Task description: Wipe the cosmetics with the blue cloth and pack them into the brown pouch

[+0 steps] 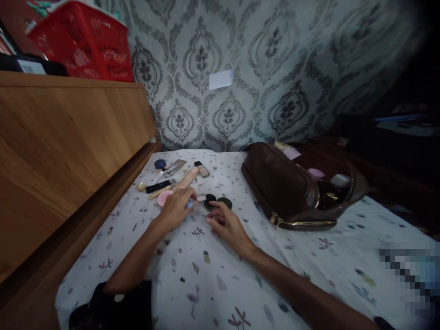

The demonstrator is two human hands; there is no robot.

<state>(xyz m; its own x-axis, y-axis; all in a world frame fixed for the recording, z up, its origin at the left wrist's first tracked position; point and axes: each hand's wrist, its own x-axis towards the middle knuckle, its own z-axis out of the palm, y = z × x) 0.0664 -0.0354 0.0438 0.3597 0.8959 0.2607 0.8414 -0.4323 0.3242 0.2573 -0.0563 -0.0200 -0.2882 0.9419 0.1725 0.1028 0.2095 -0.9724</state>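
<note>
My left hand [176, 207] is closed on a small light-blue and white object [190, 203], too blurred to name. Its white end points toward a round black piece [208, 198] on the patterned cloth. My right hand [227, 225] is bent with thumb and forefinger apart, and nothing shows between them. The forefinger reaches close to the black piece and a round dark-green piece [225, 201]; I cannot tell if it touches them. Partly behind my left hand lies a round pink item [164, 197], along with a long beige tube [186, 178] and a black tube [158, 186].
Farther back lie a silver-grey tube [176, 167], a small bottle with a black cap [202, 169] and a blue round jar [160, 163]. An unzipped brown bag [280, 183] stands at right, with items inside. A wooden cabinet [72, 137] holding a red basket [80, 41] borders the left.
</note>
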